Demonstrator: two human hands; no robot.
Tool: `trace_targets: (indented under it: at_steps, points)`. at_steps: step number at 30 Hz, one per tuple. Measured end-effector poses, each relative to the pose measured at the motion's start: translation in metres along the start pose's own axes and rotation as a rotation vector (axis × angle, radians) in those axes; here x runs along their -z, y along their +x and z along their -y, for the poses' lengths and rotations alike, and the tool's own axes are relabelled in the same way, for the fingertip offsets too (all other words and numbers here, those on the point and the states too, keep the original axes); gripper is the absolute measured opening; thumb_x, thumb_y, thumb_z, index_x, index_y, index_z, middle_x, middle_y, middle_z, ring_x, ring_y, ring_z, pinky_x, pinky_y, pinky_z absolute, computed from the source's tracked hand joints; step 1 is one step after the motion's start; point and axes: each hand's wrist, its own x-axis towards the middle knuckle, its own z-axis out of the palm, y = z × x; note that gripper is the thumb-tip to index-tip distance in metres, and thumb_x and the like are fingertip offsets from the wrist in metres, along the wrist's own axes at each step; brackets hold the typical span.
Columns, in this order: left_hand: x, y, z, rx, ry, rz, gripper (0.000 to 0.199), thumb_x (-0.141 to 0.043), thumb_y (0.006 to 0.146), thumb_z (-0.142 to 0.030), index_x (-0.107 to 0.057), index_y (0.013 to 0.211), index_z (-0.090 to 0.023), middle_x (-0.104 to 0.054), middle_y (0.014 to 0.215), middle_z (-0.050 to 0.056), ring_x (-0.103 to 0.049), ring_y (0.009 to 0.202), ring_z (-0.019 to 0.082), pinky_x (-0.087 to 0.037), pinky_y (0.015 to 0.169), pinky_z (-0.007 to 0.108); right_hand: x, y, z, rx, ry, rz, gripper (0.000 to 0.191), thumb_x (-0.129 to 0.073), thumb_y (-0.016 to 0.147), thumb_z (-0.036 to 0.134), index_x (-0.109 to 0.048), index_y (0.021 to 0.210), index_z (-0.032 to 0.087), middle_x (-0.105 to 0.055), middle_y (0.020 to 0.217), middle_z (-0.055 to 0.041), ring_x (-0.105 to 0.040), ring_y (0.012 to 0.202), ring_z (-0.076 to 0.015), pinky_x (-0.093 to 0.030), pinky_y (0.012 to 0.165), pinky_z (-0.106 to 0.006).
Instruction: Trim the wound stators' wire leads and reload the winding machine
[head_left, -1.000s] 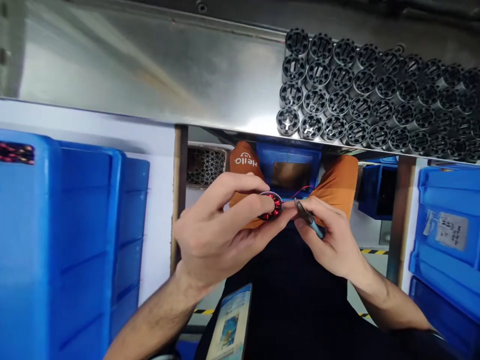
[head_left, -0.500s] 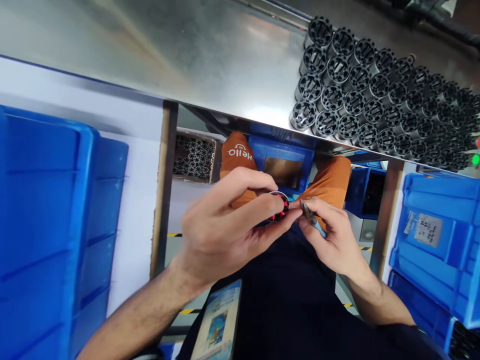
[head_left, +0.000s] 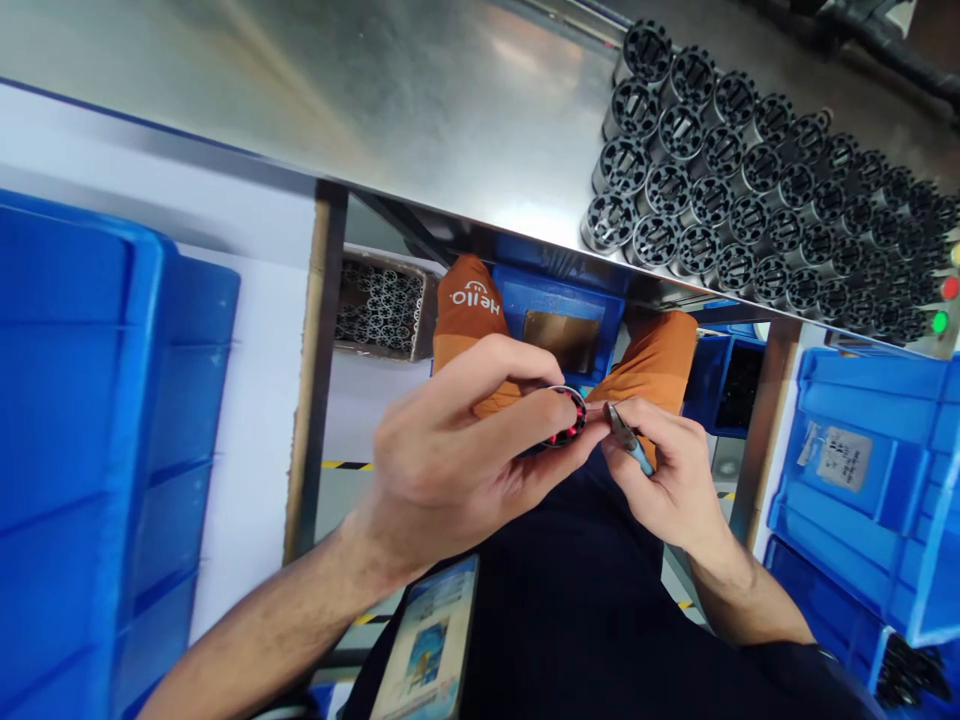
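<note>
My left hand is closed around a short round part with a shiny metal rim and a dark, slotted end face showing red inside. Its index finger lies across the end face, and the fingers hide most of the part's body. Close beside it, my right hand pinches a small hand tool with a grey metal head and a light blue handle. The tool's head points toward the left fingertips. Whether it touches the part, I cannot tell. Both hands are over my lap, below the table edge.
Rows of metal cylinders with black slotted ends stand on the metal table. A carton of metal rings sits underneath. Blue bins flank me, with more blue bins on the right. A phone lies at my waist.
The view has shifted slightly, so the surroundings sit a little further left. Both hands keep their grips, and the round part and tool stay almost in the same place relative to each other.
</note>
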Motion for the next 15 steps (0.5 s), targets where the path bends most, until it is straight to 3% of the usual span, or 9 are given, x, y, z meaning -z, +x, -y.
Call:
trace_targets:
  at_steps: [5, 9, 13, 15]
  points:
    - [-0.001, -0.002, 0.002, -0.003, 0.058, 0.019, 0.017, -0.089, 0.103, -0.028, -0.073, 0.098, -0.031, -0.08, 0.106, 0.001, -0.079, 0.085, 0.016, -0.065, 0.072, 0.027, -0.001, 0.003, -0.005, -0.039, -0.025, -0.021, 0.027, -0.072, 0.103, 0.011, -0.085, 0.12, 0.027, -0.09, 0.109, 0.0032, -0.083, 0.092, -0.0109, -0.065, 0.09, -0.022]
    - [0.0, -0.006, 0.005, -0.001, 0.115, 0.011, 0.02, -0.094, 0.102, -0.031, -0.074, 0.101, -0.027, -0.082, 0.105, -0.001, -0.078, 0.08, 0.013, -0.059, 0.064, 0.025, 0.006, 0.004, -0.013, -0.228, 0.003, -0.018, 0.023, -0.076, 0.109, 0.03, -0.089, 0.129, 0.027, -0.086, 0.094, 0.0013, -0.076, 0.075, -0.0117, -0.062, 0.075, -0.025]
    - [-0.006, -0.01, 0.002, 0.007, 0.047, 0.089, 0.019, -0.092, 0.105, -0.031, -0.074, 0.111, -0.026, -0.087, 0.107, -0.002, -0.085, 0.086, 0.016, -0.063, 0.073, 0.027, 0.01, 0.011, -0.022, -0.368, 0.434, 0.169, 0.039, -0.076, 0.11, 0.055, -0.085, 0.135, 0.026, -0.082, 0.088, 0.0006, -0.067, 0.067, -0.0114, -0.057, 0.064, -0.025]
    - [-0.008, -0.011, 0.0, 0.001, -0.042, 0.151, 0.015, -0.089, 0.107, -0.032, -0.077, 0.113, -0.026, -0.09, 0.113, -0.001, -0.088, 0.088, 0.017, -0.066, 0.075, 0.027, 0.009, 0.016, -0.025, -0.387, 0.594, 0.26, 0.043, -0.087, 0.102, 0.06, -0.085, 0.125, 0.024, -0.078, 0.085, 0.0011, -0.065, 0.067, -0.0112, -0.055, 0.061, -0.024]
